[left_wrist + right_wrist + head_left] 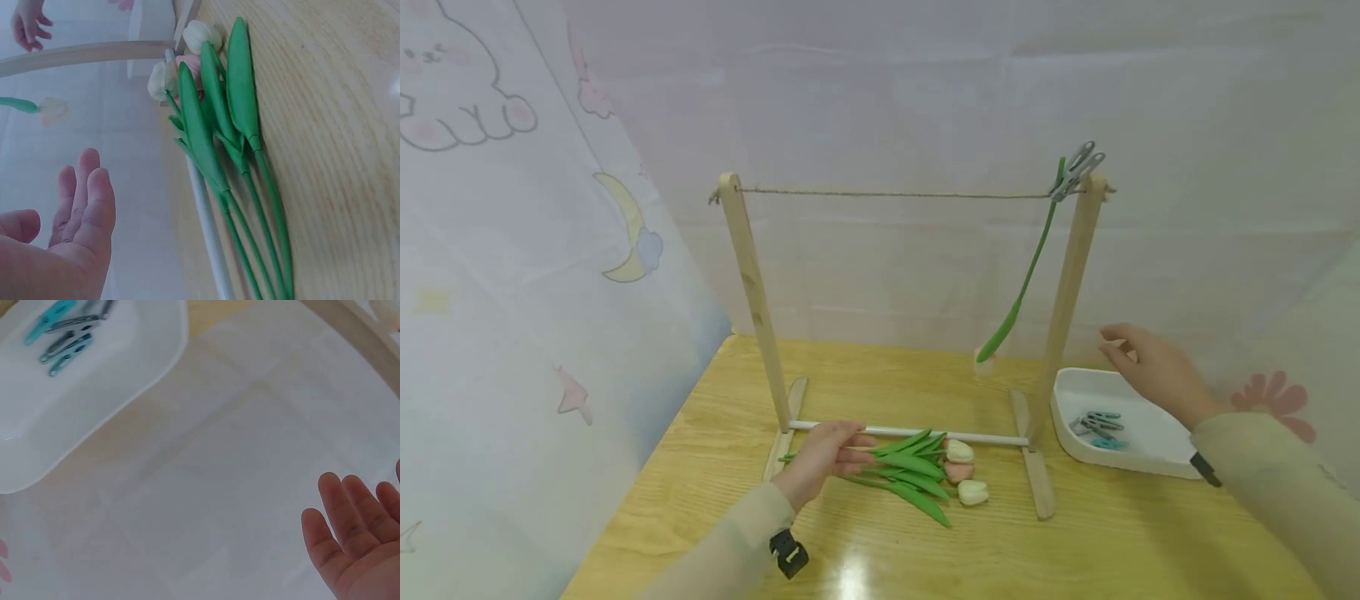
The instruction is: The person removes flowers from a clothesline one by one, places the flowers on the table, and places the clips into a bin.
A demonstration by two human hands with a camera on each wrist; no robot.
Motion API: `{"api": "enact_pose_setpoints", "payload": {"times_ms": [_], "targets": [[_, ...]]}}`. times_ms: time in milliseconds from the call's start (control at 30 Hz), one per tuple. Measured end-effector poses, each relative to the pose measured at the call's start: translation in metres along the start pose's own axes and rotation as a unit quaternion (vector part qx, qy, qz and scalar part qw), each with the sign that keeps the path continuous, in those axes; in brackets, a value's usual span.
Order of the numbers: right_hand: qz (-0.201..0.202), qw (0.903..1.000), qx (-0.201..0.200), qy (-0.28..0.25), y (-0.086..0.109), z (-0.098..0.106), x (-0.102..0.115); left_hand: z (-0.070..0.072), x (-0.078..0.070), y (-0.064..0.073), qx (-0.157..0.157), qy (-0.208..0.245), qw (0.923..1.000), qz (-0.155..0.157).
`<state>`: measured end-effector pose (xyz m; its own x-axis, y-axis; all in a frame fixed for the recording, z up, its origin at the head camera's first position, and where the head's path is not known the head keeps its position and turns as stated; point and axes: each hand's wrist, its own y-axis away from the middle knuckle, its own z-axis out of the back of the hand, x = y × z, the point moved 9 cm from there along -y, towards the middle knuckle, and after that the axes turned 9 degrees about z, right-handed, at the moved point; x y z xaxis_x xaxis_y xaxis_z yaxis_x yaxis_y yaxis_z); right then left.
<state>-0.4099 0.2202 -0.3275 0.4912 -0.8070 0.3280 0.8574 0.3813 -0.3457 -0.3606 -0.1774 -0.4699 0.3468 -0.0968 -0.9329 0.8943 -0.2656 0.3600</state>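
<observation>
Several artificial tulips (917, 475) with green leaves and white or pink heads lie on the table. Over their stems hovers my left hand (829, 457), fingers relaxed and holding nothing; the left wrist view shows it apart from the stems (265, 212). My right hand (1161, 371) is raised above the back of a white tray (1078, 446), its fingers (350, 519) loose and empty. Inside the tray are several grey and teal clothespins (1101, 427). One tulip (1037, 250) hangs head down from the twine (880, 194), clipped by a grey clothespin (1075, 173) near the right post.
A wooden frame stands on the table, with a left post (751, 292), a right post (1071, 308) and a white lower bar (985, 437). Its wooden feet (1040, 483) reach toward me. Behind hangs a pale printed cloth (880, 100).
</observation>
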Motion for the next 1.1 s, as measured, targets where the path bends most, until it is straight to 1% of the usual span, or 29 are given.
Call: {"api": "enact_pose_setpoints", "payload": {"times_ms": [167, 300, 367, 467, 567, 733, 867, 1000, 1100], "targets": [[0.011, 0.9977, -0.058, -0.031, -0.003, 0.022, 0.020, 0.001, -0.015, 0.000, -0.013, -0.010, 0.9998, -0.011], [0.025, 0.9935, -0.097, -0.054, -0.006, 0.037, 0.035, 0.001, -0.028, 0.002, -0.022, -0.024, 0.9992, -0.022], [0.032, 0.9914, -0.112, -0.060, -0.007, 0.043, 0.041, 0.000, -0.035, 0.003, -0.021, -0.030, 0.9989, -0.028], [0.040, 0.9892, -0.126, -0.063, -0.006, 0.049, 0.050, 0.000, -0.046, 0.003, -0.021, -0.039, 0.9984, -0.034], [0.039, 0.9892, -0.128, -0.060, -0.006, 0.050, 0.055, 0.000, -0.056, 0.001, -0.027, -0.039, 0.9982, -0.035], [0.036, 0.9895, -0.127, -0.060, -0.007, 0.051, 0.061, 0.000, -0.063, -0.002, -0.035, -0.024, 0.9985, -0.033], [0.045, 0.9873, -0.140, -0.060, -0.009, 0.056, 0.067, -0.002, -0.068, 0.001, -0.029, -0.035, 0.9981, -0.040], [0.065, 0.9814, -0.169, -0.063, -0.010, 0.062, 0.076, -0.007, -0.075, 0.004, -0.015, -0.049, 0.9974, -0.051], [0.083, 0.9741, -0.199, -0.069, -0.011, 0.069, 0.082, -0.010, -0.081, 0.006, -0.004, -0.055, 0.9968, -0.058]]}}
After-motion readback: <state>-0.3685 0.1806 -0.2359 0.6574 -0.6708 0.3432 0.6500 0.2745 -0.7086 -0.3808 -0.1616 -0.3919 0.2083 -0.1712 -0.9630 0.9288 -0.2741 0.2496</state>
